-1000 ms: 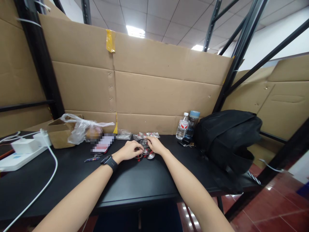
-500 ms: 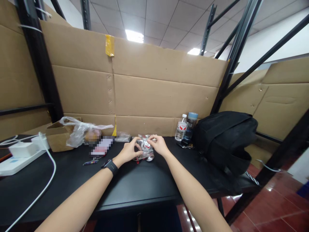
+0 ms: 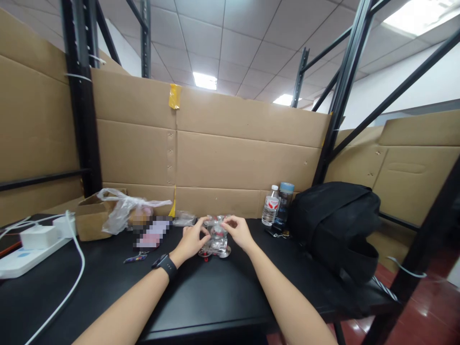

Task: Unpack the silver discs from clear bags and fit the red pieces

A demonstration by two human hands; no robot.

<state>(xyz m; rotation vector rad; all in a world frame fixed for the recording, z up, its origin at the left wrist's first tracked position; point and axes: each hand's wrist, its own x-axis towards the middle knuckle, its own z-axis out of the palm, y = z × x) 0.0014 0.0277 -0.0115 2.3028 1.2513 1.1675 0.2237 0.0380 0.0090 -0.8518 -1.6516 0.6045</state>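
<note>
A small clear plastic assembly (image 3: 217,237) with red bits and shiny round discs at its base stands upright on the black table. I cannot tell its exact kind. My left hand (image 3: 191,243), with a dark watch (image 3: 165,264) on its wrist, curves its thumb and fingers around the left side of the assembly. From the right, my right hand (image 3: 240,233) pinches at its upper part, fingertips together; any small piece between them is too small to make out. Behind my left hand lies a clear plastic packet (image 3: 184,219).
A water bottle (image 3: 270,207) and a blue-capped bottle (image 3: 285,206) stand at the back right beside a black backpack (image 3: 334,230). Leftward lie a pixelated card (image 3: 154,232), a cardboard box (image 3: 91,220) with a plastic bag (image 3: 118,211), and a white power strip (image 3: 34,249) with cables.
The camera has tilted up, so the whole scene sits lower in view. Both hands keep nearly the same place at the clear assembly, whose upper part looks more upright now.
</note>
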